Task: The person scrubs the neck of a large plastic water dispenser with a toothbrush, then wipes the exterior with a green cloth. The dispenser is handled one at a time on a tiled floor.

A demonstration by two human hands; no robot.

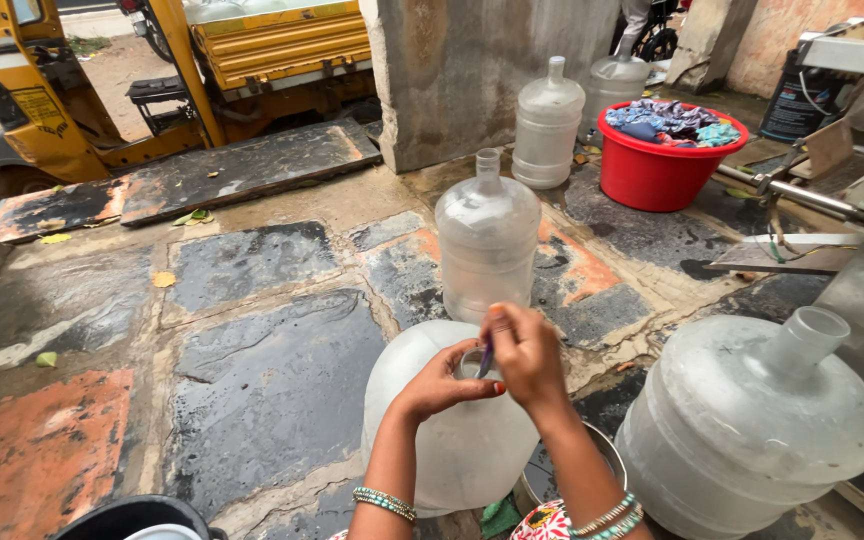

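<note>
**Two hands at the mouth of a big water jug**

Going left to right, we saw a yellow three-wheeler parked at the far left, with dark stone slabs lying in front of it on the wet paved floor. A black tub rim showed at the bottom edge.

Near the middle, the left hand curled around the neck of a large translucent water jug that leaned toward us, its mouth turned up between the hands. We judged that grip pressed closed on the neck, thumb and fingers wrapped round it. The right hand sat directly above the mouth, its fingers pinched together on a small dark blue strip that hung down into the opening. Beaded bangles circled both wrists.

Just behind the hands an upright jug stood on the floor, and two further jugs stood farther back by a concrete pillar. To their right sat a red tub heaped with coloured cloth. At the near right, a tilted jug lay close beside the right forearm, its open neck pointing up and away.
</note>
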